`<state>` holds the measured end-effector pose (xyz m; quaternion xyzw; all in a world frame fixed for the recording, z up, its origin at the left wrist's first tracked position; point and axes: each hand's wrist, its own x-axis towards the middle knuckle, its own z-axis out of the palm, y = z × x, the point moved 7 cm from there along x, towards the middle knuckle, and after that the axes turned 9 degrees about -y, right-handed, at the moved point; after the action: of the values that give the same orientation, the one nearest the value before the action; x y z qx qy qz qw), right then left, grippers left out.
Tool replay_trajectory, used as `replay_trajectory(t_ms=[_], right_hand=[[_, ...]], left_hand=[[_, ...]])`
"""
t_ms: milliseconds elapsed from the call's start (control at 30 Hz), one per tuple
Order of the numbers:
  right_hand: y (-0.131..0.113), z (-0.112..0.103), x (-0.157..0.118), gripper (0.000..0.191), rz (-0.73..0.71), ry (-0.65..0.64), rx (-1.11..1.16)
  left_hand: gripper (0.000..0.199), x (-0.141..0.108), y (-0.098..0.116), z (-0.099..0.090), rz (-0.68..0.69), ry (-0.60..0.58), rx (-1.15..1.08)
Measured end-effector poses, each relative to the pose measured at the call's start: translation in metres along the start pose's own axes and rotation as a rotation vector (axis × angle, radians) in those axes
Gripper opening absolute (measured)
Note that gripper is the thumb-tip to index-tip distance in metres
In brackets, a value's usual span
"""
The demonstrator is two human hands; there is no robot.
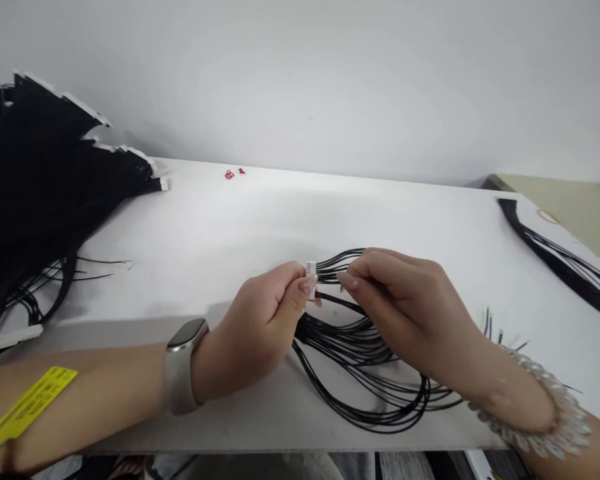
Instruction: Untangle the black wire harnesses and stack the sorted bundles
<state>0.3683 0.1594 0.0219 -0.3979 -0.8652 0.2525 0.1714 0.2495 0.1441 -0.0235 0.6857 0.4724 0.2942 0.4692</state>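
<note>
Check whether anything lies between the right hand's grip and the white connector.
Only the white connector's own black wires: they cross the short gap to the right hand, whose fingertips meet them. The left hand pinches the connector.

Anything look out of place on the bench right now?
The small red pieces near the far edge of the white table stand out: they lie alone, apart from the black wires and white connector being handled, and are the only red on it. They are too small to identify.
</note>
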Motion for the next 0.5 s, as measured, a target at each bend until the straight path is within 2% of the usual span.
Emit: replay_trajectory(t_ms=[233,333,367,467,500], right_hand=[[0.000,0.007,0.003,0.012,-0.045,-0.029,0.020],[0.003,0.000,0.002,0.009,-0.051,-0.007,-0.041],[0.003,-0.005,0.001,0.011,-0.055,0.026,-0.093],[0.001,-0.026,-0.004,0.040,-0.092,0.177,-0.267],[0.000,-0.031,-0.006,0.042,-0.102,0.210,-0.296]], left_hand=[[0.031,-0.001,0.005,0.000,0.027,-0.005,0.056],[0.033,0.001,0.004,-0.002,-0.014,0.013,0.010],[0.034,0.002,0.002,-0.002,-0.042,0.022,-0.026],[0.035,0.001,-0.010,-0.002,-0.159,0.050,-0.189],[0.035,0.000,-0.015,-0.002,-0.186,0.067,-0.243]])
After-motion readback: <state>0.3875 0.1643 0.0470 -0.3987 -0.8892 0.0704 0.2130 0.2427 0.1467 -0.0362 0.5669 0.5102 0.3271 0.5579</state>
